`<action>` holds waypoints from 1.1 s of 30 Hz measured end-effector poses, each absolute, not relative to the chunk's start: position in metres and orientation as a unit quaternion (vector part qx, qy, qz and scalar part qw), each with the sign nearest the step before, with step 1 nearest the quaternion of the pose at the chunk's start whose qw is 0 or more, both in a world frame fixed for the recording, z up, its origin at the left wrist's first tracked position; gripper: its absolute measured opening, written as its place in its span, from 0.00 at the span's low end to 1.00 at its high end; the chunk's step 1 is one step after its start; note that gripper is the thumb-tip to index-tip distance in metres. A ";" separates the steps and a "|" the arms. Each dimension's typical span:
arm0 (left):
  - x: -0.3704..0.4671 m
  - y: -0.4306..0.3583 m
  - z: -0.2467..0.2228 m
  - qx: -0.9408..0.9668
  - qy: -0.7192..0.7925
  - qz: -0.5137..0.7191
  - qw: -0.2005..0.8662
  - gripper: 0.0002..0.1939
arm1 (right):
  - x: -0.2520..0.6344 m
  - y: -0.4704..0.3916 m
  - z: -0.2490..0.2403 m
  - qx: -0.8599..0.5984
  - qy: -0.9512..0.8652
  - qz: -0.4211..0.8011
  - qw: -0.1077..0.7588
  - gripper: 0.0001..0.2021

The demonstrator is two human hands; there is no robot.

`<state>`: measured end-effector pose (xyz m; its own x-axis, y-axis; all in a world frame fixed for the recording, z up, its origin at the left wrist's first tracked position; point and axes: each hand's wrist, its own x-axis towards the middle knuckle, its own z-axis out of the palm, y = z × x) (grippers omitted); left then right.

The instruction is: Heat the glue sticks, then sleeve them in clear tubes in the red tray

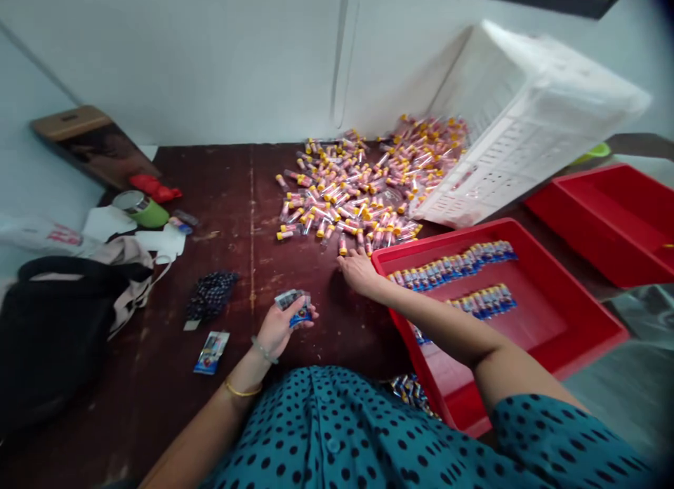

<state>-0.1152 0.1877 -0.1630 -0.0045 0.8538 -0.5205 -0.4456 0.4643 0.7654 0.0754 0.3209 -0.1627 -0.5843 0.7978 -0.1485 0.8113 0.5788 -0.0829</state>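
- The left hand [279, 327] was pinching a blue-and-clear packet [300, 313] above the brown table [221, 187].
- The right hand [361, 271] was at the near edge of the pile of yellow-capped tubes [331, 193], just beside the red tray [537, 327]; I could not tell if it pinched a tube.
- In this tray, filled packets [463, 264] lay in rows.
- 1 loose packet [211, 352] lay to the left of the left hand.
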 end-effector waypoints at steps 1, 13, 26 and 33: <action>-0.117 0.187 -0.163 0.196 0.524 0.483 0.674 0.18 | 0.076 0.318 -0.163 0.439 0.893 -0.088 0.040 0.10; -0.101 0.183 -0.167 0.262 0.525 0.511 0.628 0.15 | 0.090 0.270 -0.133 0.374 0.826 -0.335 -0.256 0.07; -0.114 0.179 -0.162 0.326 0.507 0.441 0.665 0.15 | 0.087 0.263 -0.117 0.286 0.852 -0.380 -0.220 0.03; -0.116 0.186 -0.167 0.390 0.545 0.444 0.595 0.14 | 0.120 0.280 -0.105 0.340 0.714 -0.548 -0.272 0.10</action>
<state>-0.1163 0.1857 -0.1669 0.0119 0.9534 -0.3014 -0.1028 0.3010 0.9481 0.1198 0.2798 -0.1054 -0.6200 0.7844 0.0164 0.1878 0.1686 -0.9676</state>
